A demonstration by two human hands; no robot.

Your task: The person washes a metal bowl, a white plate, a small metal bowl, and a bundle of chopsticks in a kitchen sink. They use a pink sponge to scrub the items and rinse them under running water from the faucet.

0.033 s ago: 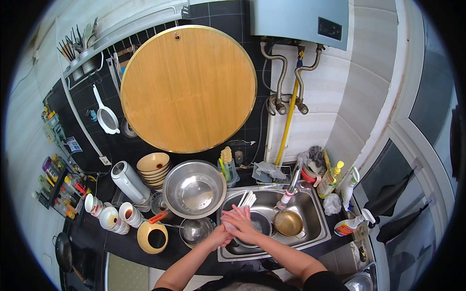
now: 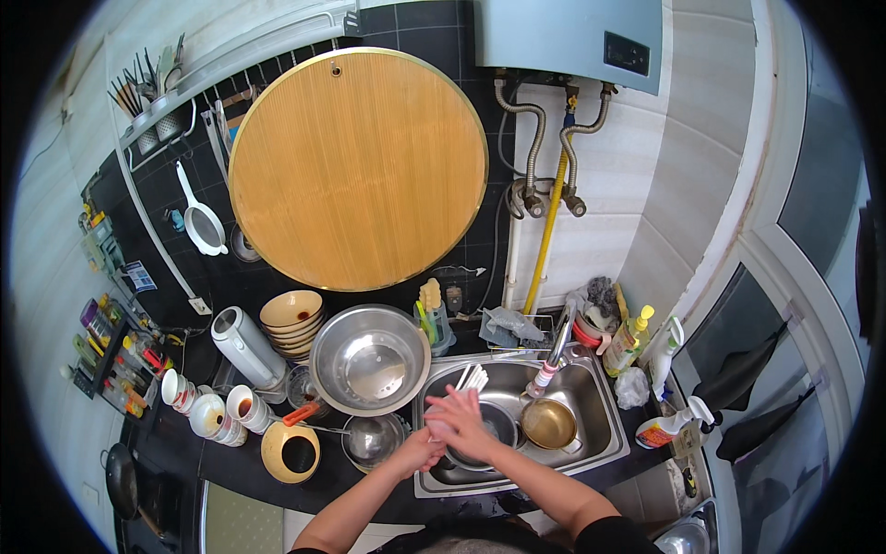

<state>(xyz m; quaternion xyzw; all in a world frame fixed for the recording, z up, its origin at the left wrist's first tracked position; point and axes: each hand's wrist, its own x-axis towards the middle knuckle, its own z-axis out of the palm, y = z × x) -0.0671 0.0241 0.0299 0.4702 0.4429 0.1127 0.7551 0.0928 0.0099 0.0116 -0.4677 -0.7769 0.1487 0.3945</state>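
Note:
Both my hands are together over the left part of the steel sink (image 2: 604,406). A bundle of white chopsticks (image 2: 473,377) slants up and away from between them. My left hand (image 2: 422,453) is closed, apparently around the lower part of the bundle, which is mostly hidden. Across it lies my right hand (image 2: 461,427), its fingers stretched out and partly blurred. Below the hands, a dark round pan (image 2: 498,427) sits in the sink. A gold-coloured pot (image 2: 548,424) stands to its right, under the faucet (image 2: 559,342).
Left of the sink are a large steel basin (image 2: 369,328), a steel bowl (image 2: 373,441), a ladle with an orange handle (image 2: 302,413), stacked bowls (image 2: 291,309), paper cups (image 2: 247,406) and a yellow bowl (image 2: 275,452). Spray bottles (image 2: 669,425) stand at right.
My right hand has shifted slightly and its fingers are more spread and blurred. The left hand and the things around stay in place.

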